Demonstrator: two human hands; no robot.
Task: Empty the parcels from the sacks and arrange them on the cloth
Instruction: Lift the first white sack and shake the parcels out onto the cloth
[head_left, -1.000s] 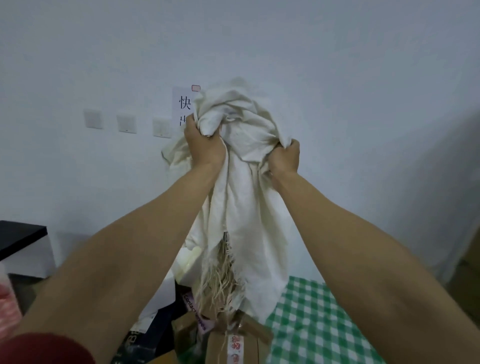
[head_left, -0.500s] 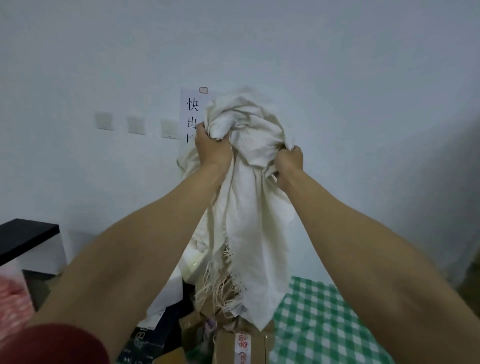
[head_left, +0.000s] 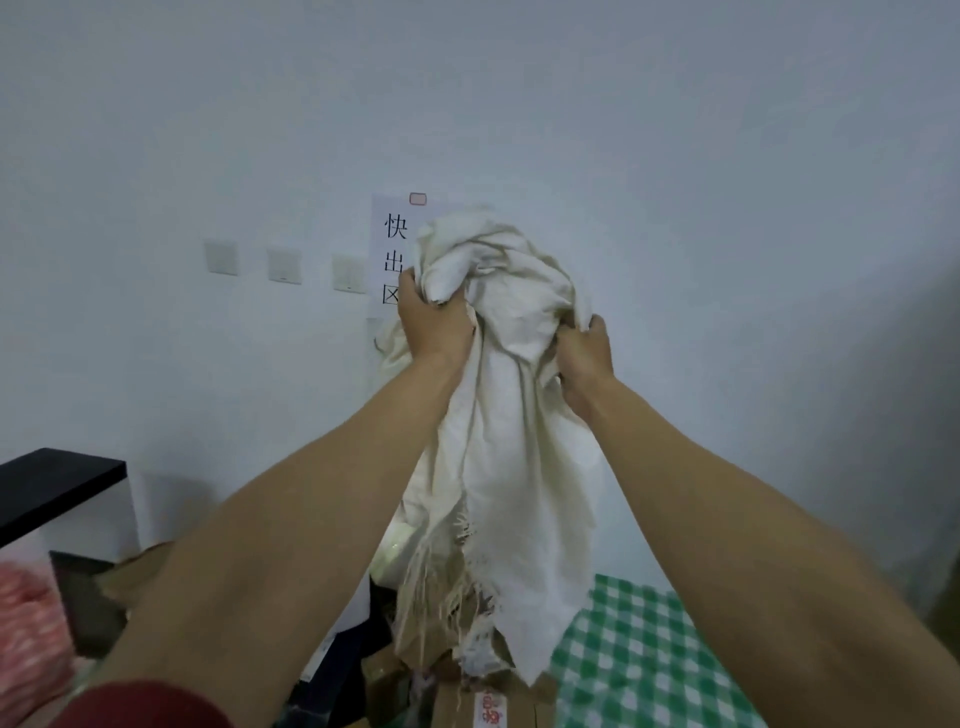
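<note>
Black flat tabletop (head_left: 57, 483) at 9 o'clock. Pink-and-white bundle (head_left: 26, 639) at 8, possibly netting, too blurred to say.

Left hand (head_left: 434, 325) is raised just left of centre, fingers curled tight round a bunched fistful of the cream woven sack (head_left: 514, 457). The sack is held upside down, with its closed end wadded above both fists and its frayed mouth hanging open toward 6.

Right hand (head_left: 584, 358), just right of centre, is likewise clenched in the fabric, fingertips buried in the folds.

At 6 o'clock under the mouth, brown cardboard parcels (head_left: 498, 701) with red-printed tape lie heaped at the left edge of the green-and-white checked cloth (head_left: 644, 670), which spreads toward 5.

Step in hand, as I judge it: shaking out the sack, which hangs limp. The next move calls for setting the sack aside off the cloth, then shifting parcels one by one onto the bare checks at 5.
</note>
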